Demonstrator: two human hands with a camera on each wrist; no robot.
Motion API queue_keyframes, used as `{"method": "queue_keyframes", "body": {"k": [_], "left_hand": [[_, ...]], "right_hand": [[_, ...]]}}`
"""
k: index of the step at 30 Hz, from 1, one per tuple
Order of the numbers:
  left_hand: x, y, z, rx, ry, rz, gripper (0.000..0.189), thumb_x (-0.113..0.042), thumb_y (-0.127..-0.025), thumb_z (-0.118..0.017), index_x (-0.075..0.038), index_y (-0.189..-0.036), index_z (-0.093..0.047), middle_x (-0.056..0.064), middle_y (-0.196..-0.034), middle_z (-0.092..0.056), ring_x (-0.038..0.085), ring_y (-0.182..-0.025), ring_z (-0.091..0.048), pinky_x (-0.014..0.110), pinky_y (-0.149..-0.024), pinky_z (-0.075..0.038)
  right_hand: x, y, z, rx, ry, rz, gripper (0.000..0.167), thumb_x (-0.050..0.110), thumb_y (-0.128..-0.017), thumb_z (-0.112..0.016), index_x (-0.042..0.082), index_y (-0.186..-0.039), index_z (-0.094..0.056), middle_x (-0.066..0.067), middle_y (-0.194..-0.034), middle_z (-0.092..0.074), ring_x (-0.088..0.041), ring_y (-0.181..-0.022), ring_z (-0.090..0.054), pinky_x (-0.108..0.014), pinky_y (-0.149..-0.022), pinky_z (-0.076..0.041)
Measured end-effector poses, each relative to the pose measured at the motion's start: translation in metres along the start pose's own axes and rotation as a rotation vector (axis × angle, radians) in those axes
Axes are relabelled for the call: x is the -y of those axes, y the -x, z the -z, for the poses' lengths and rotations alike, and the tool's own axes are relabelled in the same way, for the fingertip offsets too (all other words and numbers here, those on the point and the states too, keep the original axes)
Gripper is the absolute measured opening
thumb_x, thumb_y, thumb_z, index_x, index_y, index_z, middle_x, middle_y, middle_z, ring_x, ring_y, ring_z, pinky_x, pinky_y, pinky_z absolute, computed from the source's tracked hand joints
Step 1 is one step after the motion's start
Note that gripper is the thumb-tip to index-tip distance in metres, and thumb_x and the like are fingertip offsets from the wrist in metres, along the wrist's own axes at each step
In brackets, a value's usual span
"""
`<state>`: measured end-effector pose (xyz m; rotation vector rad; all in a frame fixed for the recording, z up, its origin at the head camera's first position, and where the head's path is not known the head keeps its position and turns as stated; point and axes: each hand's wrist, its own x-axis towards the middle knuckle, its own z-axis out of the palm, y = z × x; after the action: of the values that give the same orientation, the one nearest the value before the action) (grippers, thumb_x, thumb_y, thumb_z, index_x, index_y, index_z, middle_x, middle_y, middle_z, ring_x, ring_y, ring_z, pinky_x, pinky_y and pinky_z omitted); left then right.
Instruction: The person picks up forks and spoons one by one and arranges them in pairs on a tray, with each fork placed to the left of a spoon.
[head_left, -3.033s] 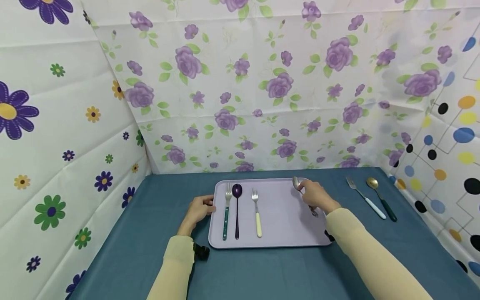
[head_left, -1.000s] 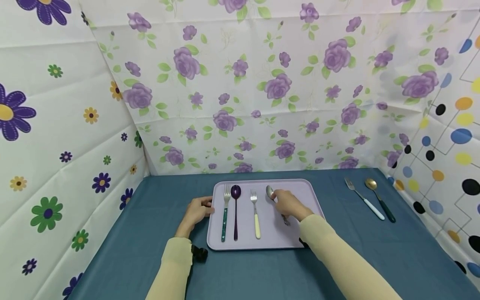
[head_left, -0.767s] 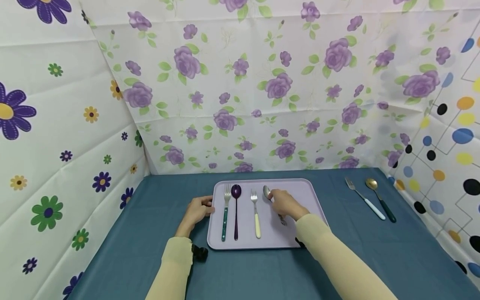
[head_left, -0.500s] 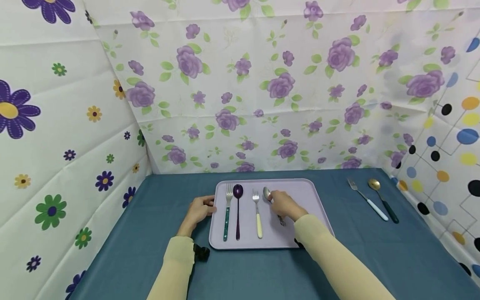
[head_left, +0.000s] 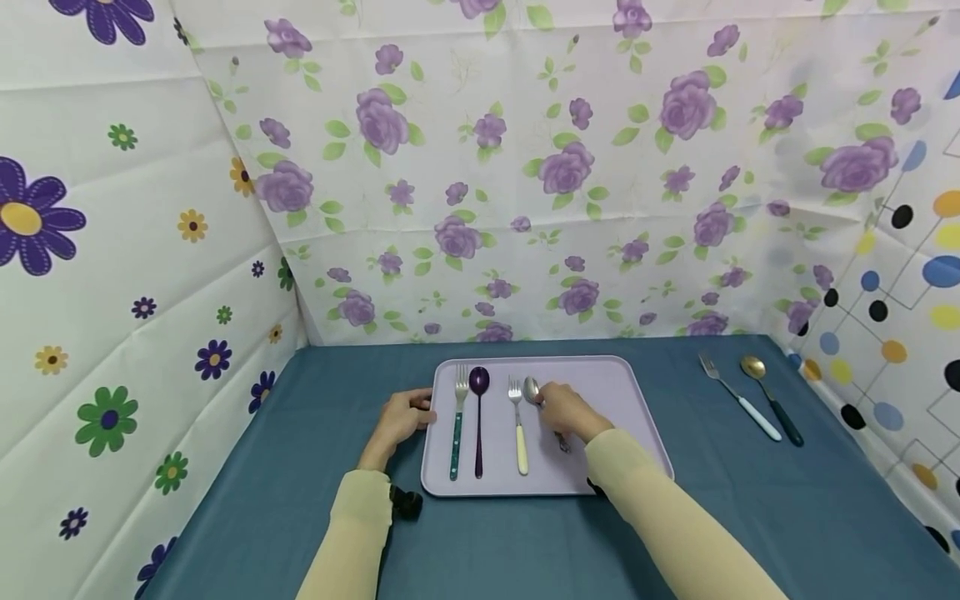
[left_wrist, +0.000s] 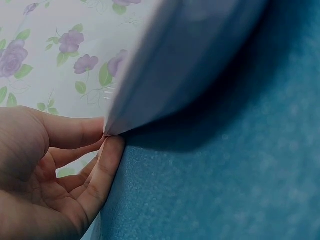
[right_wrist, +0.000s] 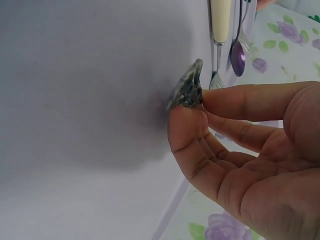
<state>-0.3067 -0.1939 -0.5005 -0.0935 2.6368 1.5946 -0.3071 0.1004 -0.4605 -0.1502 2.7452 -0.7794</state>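
Observation:
My right hand pinches a silver spoon over the lilac tray, just right of the cream-handled fork. Seen from the right wrist, the spoon's ornate dark handle end sticks out between thumb and fingers; my palm hides the rest. The spoon lies slightly tilted, bowl toward the back. My left hand grips the tray's left rim, its thumb and finger meeting at the edge in the left wrist view. Left of the cream-handled fork lie a purple spoon and a green-handled fork.
Right of the tray, a white-handled fork and a gold spoon with a dark green handle lie slanted on the blue-green tablecloth. Flower-patterned sheets stand behind and at the left, a dotted one at the right.
Over three seconds my right hand has carried the silver spoon left across the tray, close beside the cream-handled fork. Recently it has barely moved. My left hand stays at the rim.

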Motion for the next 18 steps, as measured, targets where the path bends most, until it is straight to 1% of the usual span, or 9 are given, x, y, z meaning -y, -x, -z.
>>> {"method": "queue_keyframes", "body": {"k": [4,8,11,14,18], "left_hand": [[0.0,0.0,0.001,0.004,0.001,0.0,0.054,0.001,-0.092,-0.071,0.001,-0.145,-0.059,0.012,-0.104,-0.066,0.025,-0.099,-0.067,0.044,-0.092,-0.06],[0.001,-0.001,0.0,0.006,0.003,0.0,0.054,0.001,-0.093,-0.071,0.001,-0.145,-0.06,0.012,-0.104,-0.067,0.024,-0.099,-0.067,0.043,-0.091,-0.06],[0.0,0.0,0.0,0.008,0.001,-0.002,0.054,0.001,-0.093,-0.071,0.001,-0.145,-0.059,0.012,-0.105,-0.067,0.025,-0.1,-0.067,0.043,-0.091,-0.06],[0.0,0.0,0.001,0.01,-0.004,-0.004,0.054,0.001,-0.093,-0.071,0.001,-0.145,-0.059,0.012,-0.105,-0.067,0.025,-0.1,-0.068,0.043,-0.091,-0.06],[0.001,0.0,0.0,0.008,-0.008,-0.002,0.054,0.001,-0.093,-0.071,0.001,-0.145,-0.059,0.012,-0.105,-0.067,0.024,-0.099,-0.067,0.043,-0.091,-0.06]], "right_hand": [[0.001,0.001,-0.002,-0.019,0.004,0.022,0.036,-0.006,-0.099,-0.055,-0.008,-0.134,-0.064,-0.027,-0.122,-0.069,-0.021,-0.054,-0.064,-0.026,-0.044,-0.051],[0.006,0.004,-0.003,-0.039,0.003,0.033,0.035,-0.007,-0.099,-0.055,-0.011,-0.133,-0.064,-0.029,-0.12,-0.069,-0.02,-0.051,-0.064,-0.028,-0.044,-0.053],[0.009,0.005,-0.006,-0.055,0.004,0.021,0.031,-0.008,-0.097,-0.056,-0.012,-0.126,-0.067,-0.028,-0.105,-0.071,-0.02,-0.05,-0.064,-0.028,-0.044,-0.053],[0.012,0.005,-0.01,-0.07,0.0,0.001,0.024,-0.009,-0.095,-0.057,-0.012,-0.115,-0.07,-0.022,-0.089,-0.069,-0.021,-0.052,-0.065,-0.028,-0.045,-0.054],[0.014,0.006,-0.012,-0.081,-0.016,-0.014,0.019,-0.011,-0.092,-0.058,-0.012,-0.106,-0.071,-0.018,-0.08,-0.065,-0.022,-0.054,-0.065,-0.029,-0.045,-0.055]]}}
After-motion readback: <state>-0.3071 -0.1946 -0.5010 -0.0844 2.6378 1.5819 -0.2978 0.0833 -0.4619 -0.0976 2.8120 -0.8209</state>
